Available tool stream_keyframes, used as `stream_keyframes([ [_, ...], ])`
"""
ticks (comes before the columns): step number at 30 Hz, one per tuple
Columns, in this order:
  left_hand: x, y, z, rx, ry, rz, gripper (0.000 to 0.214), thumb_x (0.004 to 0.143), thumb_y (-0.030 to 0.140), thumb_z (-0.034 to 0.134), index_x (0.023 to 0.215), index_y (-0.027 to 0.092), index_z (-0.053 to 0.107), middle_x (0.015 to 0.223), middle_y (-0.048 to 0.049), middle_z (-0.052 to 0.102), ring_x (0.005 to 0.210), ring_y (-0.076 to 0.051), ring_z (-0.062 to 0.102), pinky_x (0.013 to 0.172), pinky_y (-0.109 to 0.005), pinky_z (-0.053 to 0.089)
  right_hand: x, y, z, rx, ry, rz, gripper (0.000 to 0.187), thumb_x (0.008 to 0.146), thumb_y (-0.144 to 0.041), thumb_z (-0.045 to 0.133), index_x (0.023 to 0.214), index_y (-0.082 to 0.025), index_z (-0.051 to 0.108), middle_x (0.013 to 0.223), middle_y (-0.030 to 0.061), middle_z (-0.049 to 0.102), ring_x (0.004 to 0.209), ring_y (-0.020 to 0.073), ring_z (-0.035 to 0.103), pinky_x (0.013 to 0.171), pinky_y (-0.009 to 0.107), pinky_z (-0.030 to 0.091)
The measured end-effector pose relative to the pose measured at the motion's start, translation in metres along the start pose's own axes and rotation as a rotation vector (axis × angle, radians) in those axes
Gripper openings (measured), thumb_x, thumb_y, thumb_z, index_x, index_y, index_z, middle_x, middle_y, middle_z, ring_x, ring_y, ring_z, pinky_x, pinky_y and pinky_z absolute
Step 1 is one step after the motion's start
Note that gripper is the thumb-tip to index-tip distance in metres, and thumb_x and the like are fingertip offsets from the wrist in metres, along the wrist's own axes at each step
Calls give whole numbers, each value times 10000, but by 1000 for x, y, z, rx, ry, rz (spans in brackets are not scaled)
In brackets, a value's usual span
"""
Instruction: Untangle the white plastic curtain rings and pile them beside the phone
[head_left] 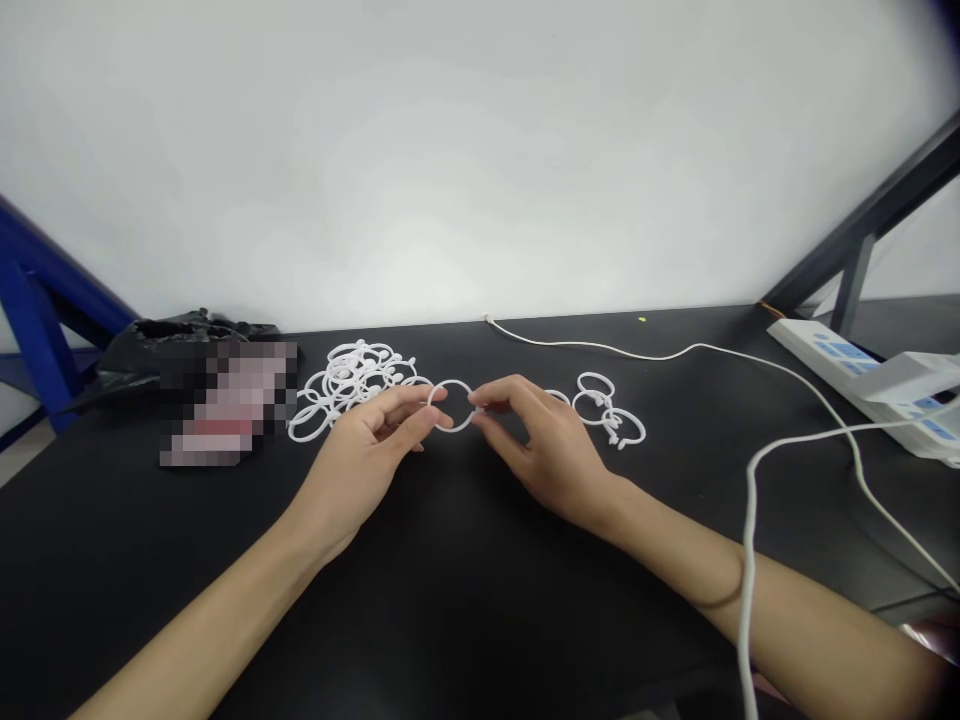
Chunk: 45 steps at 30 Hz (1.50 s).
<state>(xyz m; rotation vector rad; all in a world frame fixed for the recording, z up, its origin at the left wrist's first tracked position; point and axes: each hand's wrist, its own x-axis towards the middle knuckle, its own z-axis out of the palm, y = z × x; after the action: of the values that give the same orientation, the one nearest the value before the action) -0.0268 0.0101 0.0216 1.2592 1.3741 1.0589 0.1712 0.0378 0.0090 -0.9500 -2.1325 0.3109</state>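
Note:
Between my two hands a white plastic ring (pixel 453 430) is held up just above the black table. My left hand (pixel 379 430) pinches its left side between thumb and fingers. On the opposite side, the thumb and fingertips of my right hand (pixel 536 435) close on the ring's right edge, where a small part is mostly covered by the fingers. Behind my left hand lies a heap of similar white rings (pixel 352 375), tangled together. A few more white rings (pixel 595 386) rest beyond my right hand.
A black plastic bag (pixel 187 340) and a blurred-out item (pixel 240 400) lie at the left. White cables (pixel 637 355) cross the right side, one over my right forearm. A white power strip (pixel 832 350) is at far right. A pale wall (pixel 465 160) stands behind the table (pixel 450 580).

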Motion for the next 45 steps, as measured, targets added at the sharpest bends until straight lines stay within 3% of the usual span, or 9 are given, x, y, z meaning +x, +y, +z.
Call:
stream_keyframes([
  [11,2,1,0,-233,-35,-57,388,800,450,733,1125,247,669,943,-26,736,978,-201,593,886,-348,405,1,-3,-1,29,26,-8,151,909,-180,607,1057,-200,586,992,18,682,862,117,667,743,213,521],
  [18,2,-2,-3,-239,-49,-38,362,820,440,716,1117,243,653,953,-21,736,922,-185,574,868,-335,414,1,-6,-2,36,45,-6,169,909,-175,598,1074,-207,583,981,15,686,849,116,677,716,206,527],
  [24,0,0,-1,75,-73,61,365,899,483,587,1186,257,588,978,-33,746,955,-224,615,892,-378,431,1,-8,-2,64,62,-20,154,909,-160,582,1053,-217,583,963,10,682,812,117,675,698,215,523],
  [28,-4,-4,3,576,45,389,364,944,389,508,1279,248,535,1060,-46,708,1032,-247,602,920,-394,445,0,-7,-2,97,42,-31,179,905,-129,558,1053,-224,587,987,10,662,792,107,656,700,215,519],
  [31,-5,-9,4,796,90,603,445,937,370,505,1355,220,467,1216,-76,641,1147,-271,551,970,-423,440,-1,-7,-3,113,26,-18,174,914,-142,545,1059,-229,588,993,16,659,787,113,649,682,220,517],
  [35,-2,-14,3,877,71,703,474,922,402,535,1358,229,465,1300,-84,594,1211,-281,514,1032,-449,411,-1,-7,-3,119,-20,-1,133,935,-179,538,1048,-223,591,975,18,659,764,106,639,635,208,501],
  [45,0,-15,1,875,4,731,392,952,385,512,1303,210,507,1197,-77,641,1117,-258,542,965,-415,452,1,-8,-9,78,-98,-18,77,961,-206,505,982,-208,580,914,12,648,705,101,595,599,218,447],
])
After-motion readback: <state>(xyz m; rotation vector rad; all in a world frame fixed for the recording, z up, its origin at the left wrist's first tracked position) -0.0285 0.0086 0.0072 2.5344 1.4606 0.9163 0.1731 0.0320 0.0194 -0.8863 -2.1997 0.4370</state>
